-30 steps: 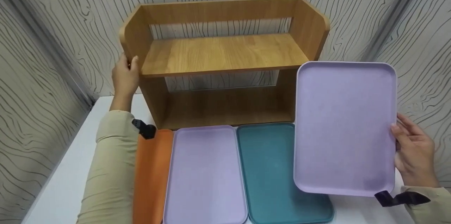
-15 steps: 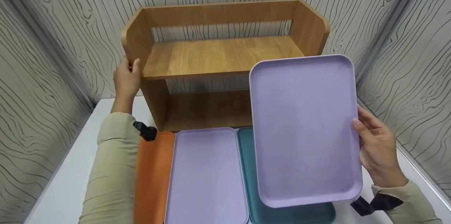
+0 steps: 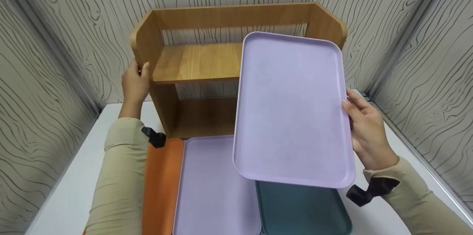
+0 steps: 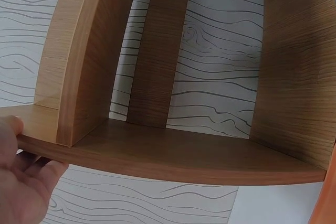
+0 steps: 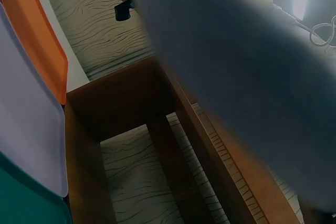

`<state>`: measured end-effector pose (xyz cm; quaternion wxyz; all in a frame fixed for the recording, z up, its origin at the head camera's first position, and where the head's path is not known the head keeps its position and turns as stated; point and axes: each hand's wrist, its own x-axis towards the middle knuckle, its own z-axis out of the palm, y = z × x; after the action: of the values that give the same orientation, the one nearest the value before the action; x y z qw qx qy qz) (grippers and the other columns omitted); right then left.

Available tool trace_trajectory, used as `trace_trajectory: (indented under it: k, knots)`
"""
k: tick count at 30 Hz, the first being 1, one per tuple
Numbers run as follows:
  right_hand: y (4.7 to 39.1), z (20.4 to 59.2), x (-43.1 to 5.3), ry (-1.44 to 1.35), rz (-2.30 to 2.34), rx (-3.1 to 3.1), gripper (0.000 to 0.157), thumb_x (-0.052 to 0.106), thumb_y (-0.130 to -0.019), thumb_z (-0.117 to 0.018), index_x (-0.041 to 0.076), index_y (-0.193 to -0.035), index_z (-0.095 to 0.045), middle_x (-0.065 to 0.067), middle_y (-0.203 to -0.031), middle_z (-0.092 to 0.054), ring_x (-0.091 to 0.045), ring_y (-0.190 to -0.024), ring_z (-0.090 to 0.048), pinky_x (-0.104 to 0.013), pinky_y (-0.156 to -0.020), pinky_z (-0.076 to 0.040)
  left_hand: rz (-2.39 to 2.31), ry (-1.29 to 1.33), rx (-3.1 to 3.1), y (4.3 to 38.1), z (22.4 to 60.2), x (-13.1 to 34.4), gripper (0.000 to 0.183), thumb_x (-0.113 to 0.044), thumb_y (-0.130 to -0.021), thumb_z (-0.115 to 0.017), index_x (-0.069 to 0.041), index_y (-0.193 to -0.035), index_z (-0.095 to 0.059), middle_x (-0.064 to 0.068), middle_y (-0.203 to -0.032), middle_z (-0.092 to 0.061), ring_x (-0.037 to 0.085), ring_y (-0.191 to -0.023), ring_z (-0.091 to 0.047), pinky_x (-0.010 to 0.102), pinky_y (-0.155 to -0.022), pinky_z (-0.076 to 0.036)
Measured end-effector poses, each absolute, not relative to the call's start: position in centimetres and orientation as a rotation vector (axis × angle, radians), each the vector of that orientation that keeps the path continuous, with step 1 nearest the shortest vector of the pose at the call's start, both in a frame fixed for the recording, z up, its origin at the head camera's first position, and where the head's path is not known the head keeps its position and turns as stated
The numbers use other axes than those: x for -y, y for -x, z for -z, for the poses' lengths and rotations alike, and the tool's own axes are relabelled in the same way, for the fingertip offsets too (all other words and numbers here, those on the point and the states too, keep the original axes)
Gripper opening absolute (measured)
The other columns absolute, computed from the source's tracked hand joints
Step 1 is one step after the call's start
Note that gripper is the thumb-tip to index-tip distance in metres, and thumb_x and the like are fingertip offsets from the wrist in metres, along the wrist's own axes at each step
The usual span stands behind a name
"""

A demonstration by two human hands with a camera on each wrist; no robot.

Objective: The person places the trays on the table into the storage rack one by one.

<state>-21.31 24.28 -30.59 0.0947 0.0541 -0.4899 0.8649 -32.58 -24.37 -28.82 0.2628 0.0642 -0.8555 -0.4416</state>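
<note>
The left hand [image 4: 23, 190] grips the side panel [image 4: 178, 153] of a wooden shelf unit [image 4: 102, 56] before a wavy-lined wall [image 4: 220, 61]; orange strip [image 4: 328, 198] lower right.

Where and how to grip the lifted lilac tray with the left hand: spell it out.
Likely midway along the left long rim of the lilac tray, coming from the left, thumb in front, fingers behind: the tray is held up tilted, its raised rim unheld there, while the right hand grips the opposite long edge.

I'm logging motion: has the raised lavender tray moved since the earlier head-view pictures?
Yes. Against the two-tier wooden shelf, the raised lavender tray has moved left and upward, now hiding much of the shelf's right half.
</note>
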Motion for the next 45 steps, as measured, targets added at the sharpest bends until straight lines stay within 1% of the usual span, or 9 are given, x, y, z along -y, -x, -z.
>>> trace_trajectory:
  k: [2, 5, 7, 8, 15, 30, 37, 42, 45]
  knots:
    - [21.8, 29.9, -23.8, -0.109, -2.534, 1.553, 0.034, 0.006, -0.091, -0.059, 0.007, -0.124, -0.058, 0.001, -0.103, -0.066, -0.011, -0.087, -0.064, -0.021, -0.071, -0.052, 1.192, -0.171, 2.309, 32.6, 28.8, 24.5, 0.041, -0.025, -0.101, -0.041, -0.002, -0.135, -0.046, 0.019, -0.131, -0.053, 0.029, -0.119, -0.052, 0.041, -0.098, -0.042]
    - [22.6, 29.0, -23.0, -0.057, -2.496, 1.667, 0.052, 0.009, -0.092, -0.059, 0.000, -0.139, -0.041, 0.003, -0.099, -0.068, -0.009, -0.083, -0.065, -0.020, -0.069, -0.053, 1.181, -0.162, 2.301, 32.6, 28.8, 24.6, 0.040, -0.024, -0.101, -0.041, -0.001, -0.133, -0.047, 0.019, -0.130, -0.054, 0.030, -0.118, -0.053, 0.042, -0.097, -0.043]
    - [22.9, 28.6, -22.4, -0.047, -2.471, 1.731, 0.059, 0.010, -0.093, -0.058, -0.004, -0.143, -0.031, 0.004, -0.096, -0.069, -0.008, -0.081, -0.066, -0.020, -0.068, -0.053, 1.174, -0.156, 2.296, 32.6, 28.7, 24.6, 0.039, -0.024, -0.101, -0.041, -0.001, -0.132, -0.048, 0.019, -0.129, -0.055, 0.030, -0.117, -0.053, 0.042, -0.097, -0.043]
    - [23.1, 28.5, -22.1, -0.047, -2.473, 1.738, 0.059, 0.010, -0.093, -0.058, -0.004, -0.143, -0.031, 0.004, -0.096, -0.069, -0.008, -0.080, -0.066, -0.021, -0.068, -0.053, 1.175, -0.155, 2.293, 32.5, 28.7, 24.5, 0.039, -0.024, -0.101, -0.041, -0.001, -0.132, -0.048, 0.019, -0.129, -0.055, 0.030, -0.117, -0.054, 0.042, -0.096, -0.043]
    - [25.2, 27.8, -19.9, -0.036, -2.412, 1.844, 0.051, 0.008, -0.094, -0.055, -0.005, -0.140, -0.037, 0.007, -0.091, -0.069, -0.006, -0.077, -0.064, -0.019, -0.067, -0.052, 1.179, -0.149, 2.296, 32.4, 28.9, 24.1, 0.038, -0.023, -0.100, -0.042, 0.000, -0.130, -0.050, 0.019, -0.128, -0.056, 0.030, -0.115, -0.054, 0.041, -0.096, -0.044]
    - [30.7, 23.8, -15.1, 0.019, -2.541, 1.752, 0.048, 0.001, -0.095, -0.046, -0.009, -0.140, -0.033, 0.004, -0.073, -0.064, -0.007, -0.065, -0.060, -0.017, -0.061, -0.050, 1.164, -0.147, 2.271, 32.6, 28.3, 23.7, 0.038, -0.022, -0.100, -0.044, -0.001, -0.131, -0.049, 0.018, -0.128, -0.056, 0.029, -0.116, -0.054, 0.040, -0.097, -0.043]
    - [33.8, 23.2, -12.4, 0.114, -2.445, 1.769, 0.041, -0.001, -0.094, -0.047, -0.012, -0.133, -0.043, 0.003, -0.069, -0.060, -0.007, -0.061, -0.057, -0.016, -0.058, -0.048, 1.162, -0.143, 2.277, 32.5, 28.2, 23.7, 0.037, -0.022, -0.100, -0.043, 0.000, -0.128, -0.051, 0.019, -0.126, -0.057, 0.028, -0.114, -0.055, 0.040, -0.096, -0.044]
    - [35.6, 23.5, -11.3, 0.223, -2.358, 1.787, 0.037, 0.000, -0.093, -0.050, -0.010, -0.129, -0.050, -0.001, -0.078, -0.058, -0.008, -0.065, -0.055, -0.018, -0.065, -0.047, 1.179, -0.146, 2.275, 32.5, 28.1, 23.3, 0.036, -0.022, -0.100, -0.044, 0.000, -0.126, -0.052, 0.018, -0.126, -0.057, 0.028, -0.115, -0.055, 0.039, -0.097, -0.043]
    - [36.3, 23.6, -10.9, 0.248, -2.322, 1.787, 0.038, 0.001, -0.093, -0.050, -0.008, -0.129, -0.051, -0.012, -0.100, -0.061, -0.009, -0.072, -0.054, -0.020, -0.073, -0.047, 1.190, -0.147, 2.272, 32.4, 28.1, 23.0, 0.036, -0.023, -0.100, -0.045, 0.000, -0.127, -0.052, 0.018, -0.128, -0.056, 0.027, -0.117, -0.054, 0.038, -0.097, -0.043]
